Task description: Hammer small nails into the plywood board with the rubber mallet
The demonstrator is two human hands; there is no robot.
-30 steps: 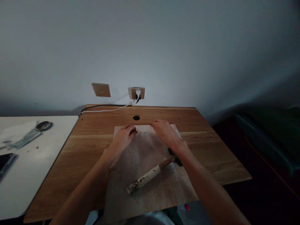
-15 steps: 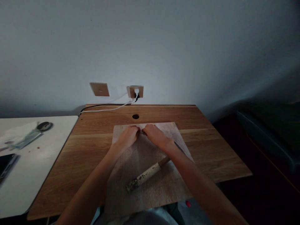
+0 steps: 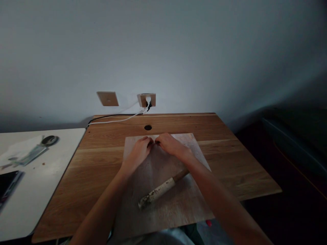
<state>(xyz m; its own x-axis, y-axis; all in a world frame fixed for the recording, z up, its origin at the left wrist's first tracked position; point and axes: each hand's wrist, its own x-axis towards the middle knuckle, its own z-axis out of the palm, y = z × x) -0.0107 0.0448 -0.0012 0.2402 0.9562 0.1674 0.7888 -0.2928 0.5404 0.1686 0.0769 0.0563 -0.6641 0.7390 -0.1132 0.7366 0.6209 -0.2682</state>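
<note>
Near the far edge of a pale worn board (image 3: 166, 216), my left hand (image 3: 141, 149) and my right hand (image 3: 169, 143) face each other, almost touching. Fingers and thumbs are curled together on both, as in a pinch. Whatever may be between the fingertips is too small and dark to make out. Across the board, nearer to me, lies a stick-like tool (image 3: 160, 190) with a blotched, whitish handle and a brown section. My right forearm passes over its far end and hides it.
The board rests on a wooden desk (image 3: 94, 183) against a wall. Behind it are a cable hole (image 3: 148, 127) and cables running to a wall socket (image 3: 148, 100). On the left, a white table (image 3: 33, 197) bears a tape roll (image 3: 50, 140), a packet (image 3: 34, 154) and a dark device (image 3: 9, 183).
The view has shifted slightly. Both hands stay pinched together at nearly the same spot on the board; my right forearm now covers the tool's dark far end, which showed before.
</note>
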